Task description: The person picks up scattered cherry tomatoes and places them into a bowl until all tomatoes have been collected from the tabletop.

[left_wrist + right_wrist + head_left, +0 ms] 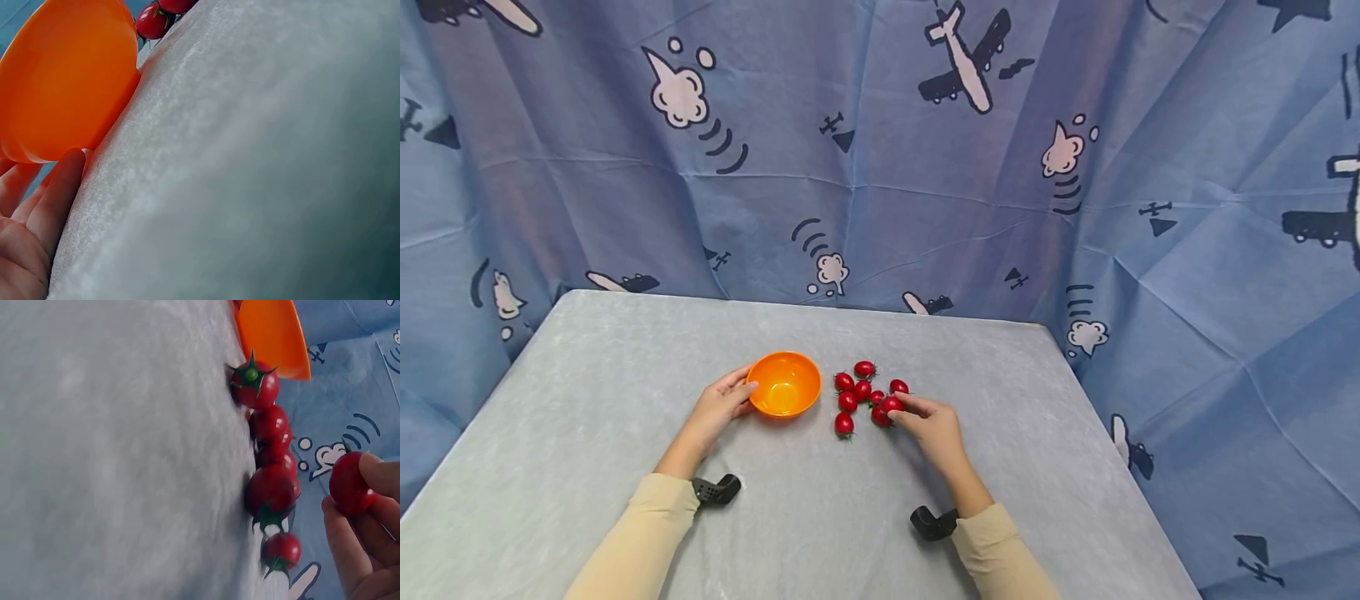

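Head view, left hand (718, 408): grasping orange bowl (784, 400) at its rim, thumb over edge.
Orange bowl: upright on desk (820, 517).
Loose tomatoes (847, 402): red, clustered right of bowl.
Right hand (934, 429): pinching one tomato (352, 484) clear of desk, by cluster's right side.

1 orange bowl (785, 385), at my left hand (717, 408). 9 red tomatoes (847, 402): 8 on the table (587, 433), 1 pinched in my right hand (936, 429). 2 hands total, both mine. 2 black wrist devices (718, 490), 1 per arm. 2 sleeves (640, 533). 1 table, 1 printed curtain (887, 100). My left wrist view gets only 2 tomatoes.
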Available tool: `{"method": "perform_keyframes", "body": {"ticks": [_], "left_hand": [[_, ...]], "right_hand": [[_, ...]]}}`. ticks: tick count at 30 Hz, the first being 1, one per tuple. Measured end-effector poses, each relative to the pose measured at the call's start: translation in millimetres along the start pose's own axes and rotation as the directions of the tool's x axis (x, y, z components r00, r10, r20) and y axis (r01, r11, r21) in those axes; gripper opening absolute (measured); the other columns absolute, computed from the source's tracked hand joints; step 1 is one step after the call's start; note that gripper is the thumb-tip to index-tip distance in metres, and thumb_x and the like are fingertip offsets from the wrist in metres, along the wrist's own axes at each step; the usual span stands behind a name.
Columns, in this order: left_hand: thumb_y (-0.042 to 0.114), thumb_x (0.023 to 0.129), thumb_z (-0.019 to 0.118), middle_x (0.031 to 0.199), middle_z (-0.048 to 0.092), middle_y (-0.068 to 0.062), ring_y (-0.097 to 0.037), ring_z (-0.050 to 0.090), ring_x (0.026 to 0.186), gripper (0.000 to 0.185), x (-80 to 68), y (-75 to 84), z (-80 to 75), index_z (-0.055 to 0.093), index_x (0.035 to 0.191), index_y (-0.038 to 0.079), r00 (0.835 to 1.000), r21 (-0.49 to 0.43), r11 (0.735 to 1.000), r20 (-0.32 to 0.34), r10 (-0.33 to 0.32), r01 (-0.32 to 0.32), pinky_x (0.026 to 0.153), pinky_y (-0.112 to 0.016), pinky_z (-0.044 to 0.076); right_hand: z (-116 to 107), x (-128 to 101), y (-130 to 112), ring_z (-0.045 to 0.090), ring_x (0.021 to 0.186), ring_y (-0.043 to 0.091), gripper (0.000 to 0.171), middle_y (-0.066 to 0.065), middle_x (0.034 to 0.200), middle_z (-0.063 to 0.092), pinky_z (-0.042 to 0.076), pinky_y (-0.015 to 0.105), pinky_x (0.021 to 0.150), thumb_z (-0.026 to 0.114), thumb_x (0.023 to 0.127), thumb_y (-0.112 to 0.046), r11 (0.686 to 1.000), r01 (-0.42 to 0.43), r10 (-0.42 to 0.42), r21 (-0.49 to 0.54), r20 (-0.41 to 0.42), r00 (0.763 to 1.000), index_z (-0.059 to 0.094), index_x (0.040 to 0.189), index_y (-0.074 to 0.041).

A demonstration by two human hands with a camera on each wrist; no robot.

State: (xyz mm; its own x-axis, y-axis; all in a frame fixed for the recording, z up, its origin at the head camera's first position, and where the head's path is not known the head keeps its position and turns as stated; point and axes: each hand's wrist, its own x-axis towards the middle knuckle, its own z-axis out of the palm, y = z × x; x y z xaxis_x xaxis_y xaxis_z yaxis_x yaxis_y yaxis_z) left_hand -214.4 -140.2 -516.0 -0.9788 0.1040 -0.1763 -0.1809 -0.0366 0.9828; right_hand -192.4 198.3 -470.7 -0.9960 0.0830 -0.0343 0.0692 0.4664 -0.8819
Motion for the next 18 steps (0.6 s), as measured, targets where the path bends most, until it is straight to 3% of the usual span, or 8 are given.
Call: {"method": "perform_keyframes", "body": {"ticks": [9,14,18], "left_hand": [[0.02,0.103,0.054,0.156,0.038,-0.02,0.014,0.06,0.095,0.058,0.9,-4.1,0.2,0.034,0.154,0.001,1.0,-0.009,1.0,-0.009,0.008,-0.009,0.083,-0.012,0.053],[0.021,0.103,0.052,0.156,0.038,-0.02,0.014,0.06,0.094,0.058,1.7,-3.9,-0.5,0.032,0.154,0.002,1.0,-0.008,1.0,-0.003,0.007,-0.007,0.084,-0.012,0.052],[0.021,0.103,0.052,0.156,0.038,-0.02,0.014,0.06,0.094,0.058,2.1,-3.5,-0.2,0.032,0.154,0.002,1.0,-0.014,1.0,0.0,0.005,-0.005,0.084,-0.012,0.052]], "right_hand": [[15.8,5.9,-17.9,0.062,0.12,0.026,0.034,0.01,0.121,0.072,0.057,0.041,0.094,0.081,0.083,-0.025,1.0,0.009,-0.009,0.003,0.04,0.999,0.077,0.114,-0.014],[24.1,8.4,-28.2,0.066,0.108,0.022,0.032,0.009,0.113,0.075,0.059,0.035,0.086,0.08,0.084,-0.025,1.0,0.026,-0.026,0.009,0.063,0.998,0.077,0.114,-0.014],[28.8,9.3,-34.7,0.065,0.104,0.022,0.033,0.01,0.115,0.074,0.059,0.032,0.081,0.08,0.084,-0.026,0.999,0.032,-0.031,-0.012,0.074,0.997,0.076,0.115,-0.015]]}}
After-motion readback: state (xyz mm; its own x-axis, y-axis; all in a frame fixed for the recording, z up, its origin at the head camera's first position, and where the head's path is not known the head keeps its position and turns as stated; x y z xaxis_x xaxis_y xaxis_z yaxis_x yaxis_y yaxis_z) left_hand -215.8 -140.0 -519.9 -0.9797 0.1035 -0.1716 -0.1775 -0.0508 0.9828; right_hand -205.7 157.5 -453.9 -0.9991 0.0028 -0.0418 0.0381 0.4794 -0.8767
